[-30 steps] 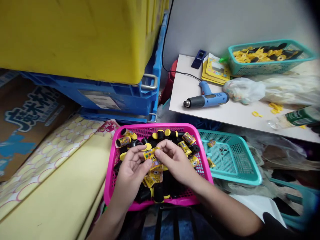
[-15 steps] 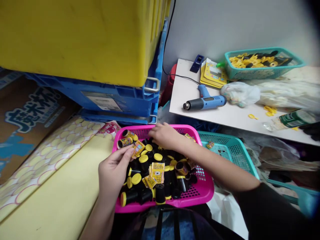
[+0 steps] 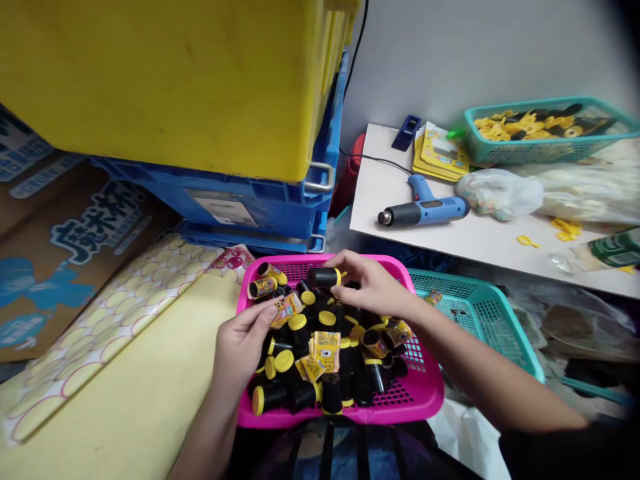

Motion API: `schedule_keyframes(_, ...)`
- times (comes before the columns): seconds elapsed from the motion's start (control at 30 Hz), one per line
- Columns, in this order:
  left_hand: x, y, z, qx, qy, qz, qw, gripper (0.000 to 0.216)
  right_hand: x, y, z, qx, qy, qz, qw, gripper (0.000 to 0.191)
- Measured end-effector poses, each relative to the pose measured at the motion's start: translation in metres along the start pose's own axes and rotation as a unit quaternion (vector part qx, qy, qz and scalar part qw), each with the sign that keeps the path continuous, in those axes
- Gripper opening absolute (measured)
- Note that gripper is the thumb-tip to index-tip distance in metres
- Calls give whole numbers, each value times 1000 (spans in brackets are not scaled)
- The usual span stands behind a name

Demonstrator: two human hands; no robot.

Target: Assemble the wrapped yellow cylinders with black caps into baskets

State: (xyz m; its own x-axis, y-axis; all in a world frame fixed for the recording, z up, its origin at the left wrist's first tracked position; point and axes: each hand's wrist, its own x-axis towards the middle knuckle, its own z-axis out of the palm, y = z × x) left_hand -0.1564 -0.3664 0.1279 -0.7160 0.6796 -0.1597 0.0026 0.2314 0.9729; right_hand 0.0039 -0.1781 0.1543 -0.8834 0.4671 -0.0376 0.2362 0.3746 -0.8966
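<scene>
A pink basket (image 3: 425, 390) on my lap holds several small black tubes with yellow caps and a small stack of yellow labels (image 3: 325, 348). My left hand (image 3: 243, 343) pinches one yellow label (image 3: 286, 308) at the basket's left side. My right hand (image 3: 367, 285) is closed on a black tube with a yellow cap (image 3: 324, 276), held sideways above the basket's far edge. Two labelled tubes (image 3: 264, 281) lie in the far left corner.
A teal basket (image 3: 480, 320) sits right of the pink one. Behind it a white table (image 3: 450, 230) carries a blue heat gun (image 3: 425, 208), plastic bags and another teal basket (image 3: 545, 130). Yellow and blue crates (image 3: 240, 193) stand to the left, above a cardboard box.
My right hand left the label, reached to the basket's far edge and picked up a black tube. My left hand kept one label and moved left. The view shifted slightly.
</scene>
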Motion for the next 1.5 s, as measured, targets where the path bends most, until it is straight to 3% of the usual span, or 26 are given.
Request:
schedule_keyframes(0.07, 0, 0, 3, -1, -2, -4, 1000, 33, -13, -8, 0, 158, -16, 8, 987, 36)
schedule_keyframes(0.17, -3, 4, 9, -8, -9, -6, 1000, 34, -21, -13, 3, 241, -17, 2, 970, 37)
schedule_keyframes(0.5, -9, 14, 19, 21, -36, 35, 999, 30, -23, 2, 4, 162, -32, 6, 986, 36)
schedule_keyframes(0.7, -13, 22, 28, -53, -139, -43, 988, 41, -31, 1, 17, 212, -2, -21, 977, 35)
schedule_keyframes(0.77, -17, 23, 31, -75, -144, -52, 985, 39, -33, 0, 22, 256, -9, -36, 966, 33)
schedule_keyframes(0.87, -22, 22, 36, -119, -131, -63, 982, 37, -34, 0, 31, 379, -36, 11, 925, 35)
schedule_keyframes(1.0, -23, 19, 40, -173, -116, -75, 975, 36, -34, 0, 45, 561, -135, 112, 809, 55)
schedule_keyframes(1.07, -23, 19, 41, -171, -115, -73, 976, 35, -33, 0, 51, 585, -136, 118, 791, 56)
schedule_keyframes(1.2, -25, 18, 41, -153, -133, -72, 977, 31, -35, 4, 52, 557, -119, 123, 812, 53)
schedule_keyframes(1.27, -28, 17, 40, -140, -158, -66, 975, 29, -36, 8, 43, 507, -135, 109, 845, 54)
schedule_keyframes(1.33, -32, 18, 42, -109, -175, -47, 977, 26, -36, 11, 27, 411, -141, 69, 898, 52)
schedule_keyframes(1.43, -40, 24, 53, -31, -170, 32, 984, 23, -27, 17, -3, 126, -16, 16, 992, 38)
schedule_keyframes(1.47, -42, 27, 57, 6, -180, 78, 980, 27, -21, 20, -11, -6, 34, 2, 999, 32)
schedule_keyframes(1.5, -43, 29, 62, 47, -201, 129, 970, 33, -14, 22, -16, -139, 59, -15, 988, 26)
